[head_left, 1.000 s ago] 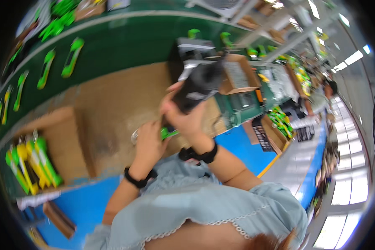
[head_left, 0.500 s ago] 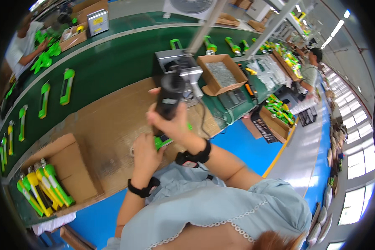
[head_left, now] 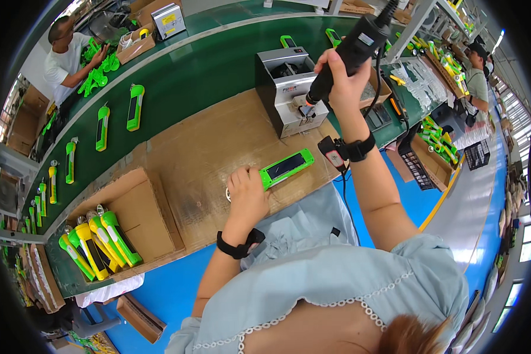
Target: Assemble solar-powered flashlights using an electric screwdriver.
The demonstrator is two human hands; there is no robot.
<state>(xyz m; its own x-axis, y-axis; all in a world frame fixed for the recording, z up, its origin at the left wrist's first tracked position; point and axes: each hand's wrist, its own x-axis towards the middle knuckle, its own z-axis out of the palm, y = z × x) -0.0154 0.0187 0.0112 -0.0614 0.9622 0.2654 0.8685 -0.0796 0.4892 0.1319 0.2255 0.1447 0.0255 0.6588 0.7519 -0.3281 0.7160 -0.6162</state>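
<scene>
My right hand (head_left: pixel 347 82) is wrapped round a black electric screwdriver (head_left: pixel 363 42), tilted with its tip down to the left. The tip is at the front of a grey metal screw feeder (head_left: pixel 280 94); whether a screw sits on it is too small to tell. My left hand (head_left: pixel 248 192) is closed over the near left end of a green lamp (head_left: pixel 287 169) with a dark panel facing up. That lamp lies on the cardboard sheet (head_left: pixel 200 153), and my fingers hide its left end. A pale ring shows beside my left hand.
At the left stands an open cardboard box (head_left: pixel 170 215) with several green and yellow lamps (head_left: pixel 100 245). Beyond the sheet, a green conveyor belt (head_left: pixel 200 71) carries spaced lamps. The screwdriver's cable (head_left: pixel 379 82) hangs behind my right hand. Co-workers sit at far left and far right.
My right hand has carried the screwdriver from above the lamp rightward and away to the screw feeder. My left hand stays by the lamp, now in plain sight. The whole view has shifted.
</scene>
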